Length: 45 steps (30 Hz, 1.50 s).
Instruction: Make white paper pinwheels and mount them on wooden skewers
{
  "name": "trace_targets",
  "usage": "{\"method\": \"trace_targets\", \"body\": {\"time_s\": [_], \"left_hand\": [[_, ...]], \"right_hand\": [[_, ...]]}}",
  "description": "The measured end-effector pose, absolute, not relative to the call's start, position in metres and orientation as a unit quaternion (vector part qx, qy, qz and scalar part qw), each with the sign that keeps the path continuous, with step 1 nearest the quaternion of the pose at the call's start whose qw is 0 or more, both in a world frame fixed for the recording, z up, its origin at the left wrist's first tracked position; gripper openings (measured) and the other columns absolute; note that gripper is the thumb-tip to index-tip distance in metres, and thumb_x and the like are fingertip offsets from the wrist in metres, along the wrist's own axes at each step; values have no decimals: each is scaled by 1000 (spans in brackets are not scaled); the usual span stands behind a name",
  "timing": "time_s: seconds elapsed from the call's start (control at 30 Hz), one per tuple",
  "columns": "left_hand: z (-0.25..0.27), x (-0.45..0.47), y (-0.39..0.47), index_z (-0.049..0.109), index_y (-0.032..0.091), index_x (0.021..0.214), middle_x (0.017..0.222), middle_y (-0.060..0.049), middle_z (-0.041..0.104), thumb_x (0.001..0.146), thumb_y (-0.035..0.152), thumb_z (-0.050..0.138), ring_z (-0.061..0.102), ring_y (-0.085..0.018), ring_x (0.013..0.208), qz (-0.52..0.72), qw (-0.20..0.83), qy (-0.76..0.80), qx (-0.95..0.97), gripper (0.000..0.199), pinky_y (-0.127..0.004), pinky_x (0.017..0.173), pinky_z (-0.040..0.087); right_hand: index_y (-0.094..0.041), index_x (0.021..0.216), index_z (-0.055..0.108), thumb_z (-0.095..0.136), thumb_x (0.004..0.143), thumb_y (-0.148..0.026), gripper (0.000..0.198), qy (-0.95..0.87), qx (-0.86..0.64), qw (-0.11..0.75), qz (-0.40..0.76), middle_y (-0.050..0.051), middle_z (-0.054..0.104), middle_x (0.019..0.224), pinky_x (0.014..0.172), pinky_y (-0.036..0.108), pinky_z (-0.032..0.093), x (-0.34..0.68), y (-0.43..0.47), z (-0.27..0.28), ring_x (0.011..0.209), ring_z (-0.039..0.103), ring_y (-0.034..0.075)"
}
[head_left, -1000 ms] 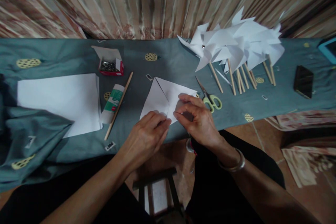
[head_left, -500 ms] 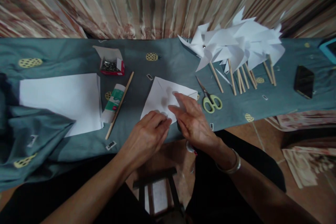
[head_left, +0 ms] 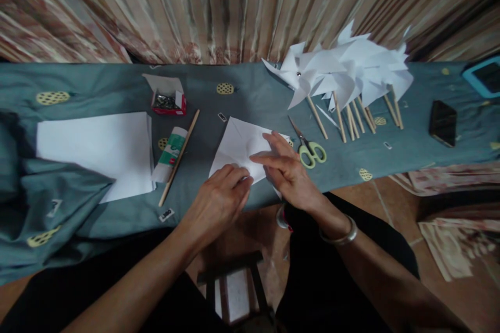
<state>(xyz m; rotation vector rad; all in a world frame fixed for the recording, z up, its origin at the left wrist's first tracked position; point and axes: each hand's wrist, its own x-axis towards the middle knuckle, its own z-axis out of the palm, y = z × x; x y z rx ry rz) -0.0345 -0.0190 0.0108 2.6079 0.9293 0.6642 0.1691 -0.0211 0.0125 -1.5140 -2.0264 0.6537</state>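
A white sheet of paper [head_left: 240,138] lies on the cloth before me, with a line or crease at its far left corner. My left hand [head_left: 224,192] has its fingers closed at the paper's near edge, pinching it. Over the right part of the sheet my right hand [head_left: 287,169] lies with its fingers stretched out and apart; part of the paper is hidden under it. Green-handled scissors [head_left: 311,153] rest just right of that hand. To the left are a glue stick [head_left: 171,155] and a wooden stick [head_left: 179,158].
A stack of white paper [head_left: 94,151] sits at the left, partly under bunched cloth. Behind the glue is an open red box [head_left: 169,104] of small metal pieces. Several paper pinwheels [head_left: 344,67] on sticks lie at the back right, near a dark phone [head_left: 443,124].
My right hand has shifted slightly, its fingers reaching flatter and farther right over the paper. My left hand keeps its place at the near edge. The view has turned a little.
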Motion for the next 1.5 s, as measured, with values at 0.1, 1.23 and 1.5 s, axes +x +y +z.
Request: {"method": "trace_targets", "body": {"time_s": [0.1, 1.23, 1.5], "left_hand": [[12, -34, -19, 65, 10, 98, 98, -9, 67, 90, 10, 53, 59, -21, 87, 221, 143, 322, 909, 14, -35, 75, 55], [21, -42, -23, 64, 14, 93, 92, -7, 70, 93, 15, 52, 65, -19, 85, 239, 74, 298, 921, 12, -32, 74, 57], [21, -43, -23, 64, 12, 90, 88, -8, 70, 92, 12, 50, 65, -20, 81, 257, 93, 305, 912, 14, -31, 69, 58]], "right_hand": [[-29, 121, 66, 44, 93, -21, 37, -741, -568, 280, 224, 3, 45, 150, 116, 56, 28, 179, -11, 16, 144, 32, 26], [-24, 128, 61, 61, 76, -10, 53, -792, -485, 181, 322, 9, 47, 149, 113, 47, 40, 196, -29, 36, 138, 44, 25], [-24, 100, 72, 67, 82, -22, 18, -736, -490, 251, 393, 8, 60, 135, 107, 46, 45, 200, -20, 34, 124, 59, 23]]}}
